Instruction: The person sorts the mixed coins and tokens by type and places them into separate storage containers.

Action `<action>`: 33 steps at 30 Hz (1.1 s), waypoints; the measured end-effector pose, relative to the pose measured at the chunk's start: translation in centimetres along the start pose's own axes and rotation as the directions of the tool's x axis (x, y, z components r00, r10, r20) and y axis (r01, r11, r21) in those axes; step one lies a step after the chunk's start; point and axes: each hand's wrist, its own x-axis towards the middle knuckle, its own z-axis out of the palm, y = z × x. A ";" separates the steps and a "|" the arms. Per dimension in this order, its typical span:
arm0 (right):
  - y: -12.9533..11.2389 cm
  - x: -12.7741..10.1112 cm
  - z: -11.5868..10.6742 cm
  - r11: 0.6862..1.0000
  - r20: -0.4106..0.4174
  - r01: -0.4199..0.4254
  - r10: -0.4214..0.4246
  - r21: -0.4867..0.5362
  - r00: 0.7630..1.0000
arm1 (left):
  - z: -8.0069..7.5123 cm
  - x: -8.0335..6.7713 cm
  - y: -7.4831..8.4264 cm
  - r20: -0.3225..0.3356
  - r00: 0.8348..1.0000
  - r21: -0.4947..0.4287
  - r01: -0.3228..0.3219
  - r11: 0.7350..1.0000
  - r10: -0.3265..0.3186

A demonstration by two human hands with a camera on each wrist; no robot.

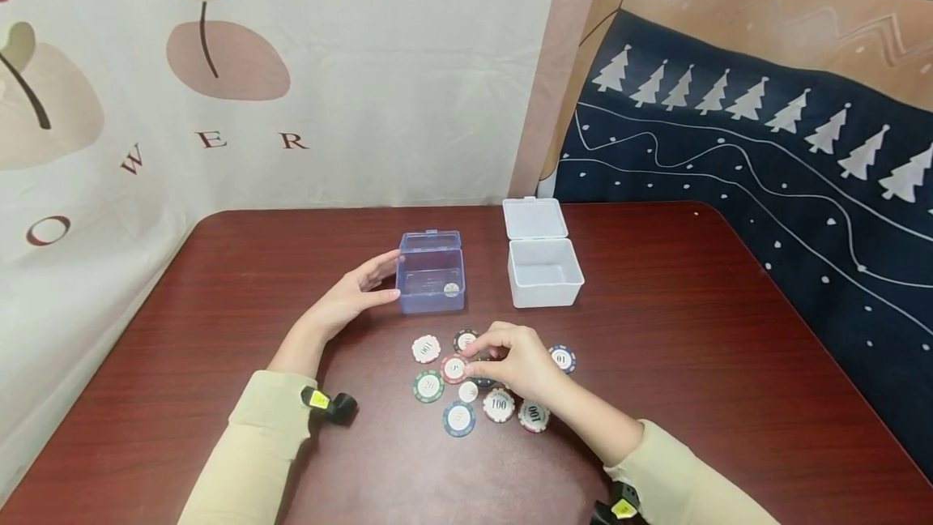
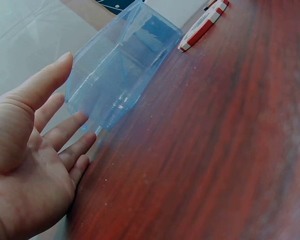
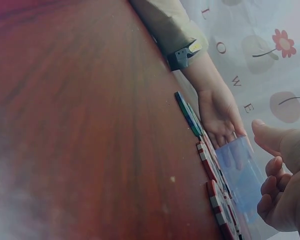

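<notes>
In the head view my left hand [image 1: 360, 288] touches the left side of a translucent blue plastic box [image 1: 432, 278] with its lid up. Its fingers look nearly straight in the left wrist view, with the thumb near the box's edge. A small whitish disc [image 1: 452, 289] lies inside the box. My right hand [image 1: 519, 356] hovers over a loose group of poker chips, fingertips beside a red chip [image 1: 453, 368]. Nothing shows between its separated thumb and fingers in the right wrist view. A black chip [image 1: 484, 382] is partly hidden under that hand.
A white plastic box [image 1: 546, 282], lid up, stands right of the blue one. Around the right hand lie a green chip [image 1: 428, 386], blue chips [image 1: 459, 419], several white-faced chips [image 1: 499, 405] and a small white disc [image 1: 468, 391]. Fabric hangs behind the dark red table [image 1: 277, 266].
</notes>
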 end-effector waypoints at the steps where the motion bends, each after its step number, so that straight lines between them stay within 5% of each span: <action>1: 0.1 -0.1 0.0 1.000 0.002 0.013 -0.013 -0.005 1.000 | 0.0 0.0 0.0 0.000 1.000 0.001 0.000 1.000 0.000; 10: 1.0 -0.8 0.3 0.995 0.010 0.083 -0.083 -0.060 0.997 | 0.0 0.1 0.0 -0.002 1.000 -0.002 0.001 1.000 -0.001; 19: 1.2 -1.1 0.3 0.996 0.085 0.009 -0.001 -0.087 0.996 | 0.0 0.1 -0.1 -0.004 1.000 -0.009 -0.004 1.000 0.004; 33: 1.1 -1.4 0.9 0.969 0.098 0.033 -0.009 -0.246 0.995 | 0.1 0.0 0.1 -0.002 1.000 -0.014 0.006 1.000 -0.006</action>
